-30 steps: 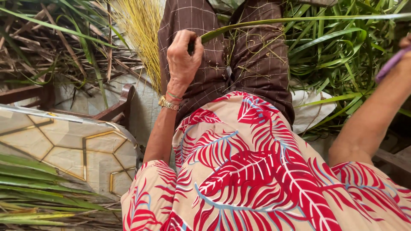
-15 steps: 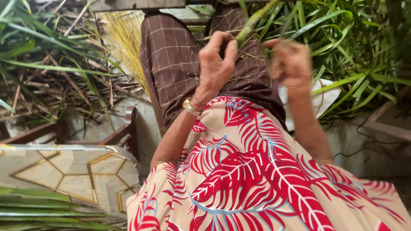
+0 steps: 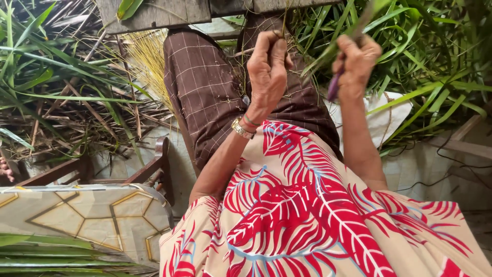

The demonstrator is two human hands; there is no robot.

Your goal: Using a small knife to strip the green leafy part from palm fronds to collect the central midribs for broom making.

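My left hand [image 3: 269, 66], with a watch and bands at the wrist, is raised over my brown checked lap [image 3: 205, 97] and pinches the end of a long green palm leaf [image 3: 328, 51]. Just to its right, my right hand [image 3: 357, 61] is closed on a purple-handled knife [image 3: 333, 88], held against the same leaf. The blade is hidden by the fingers and the leaf. The leaf runs up and to the right into the foliage. A red and cream leaf-print cloth [image 3: 307, 215] covers my body below the arms.
A bundle of thin yellow leaf ribs [image 3: 146, 56] lies left of my knee. Green palm leaves [image 3: 441, 66] are heaped on the right and dry ones [image 3: 61, 107] on the left. A wooden chair arm [image 3: 154, 166], a patterned cushion [image 3: 87, 215] and a white sack [image 3: 384, 118] are close by.
My right hand has come in from the right edge with the knife and met the leaf beside my left hand. Both hands now sit close together, higher over my lap.
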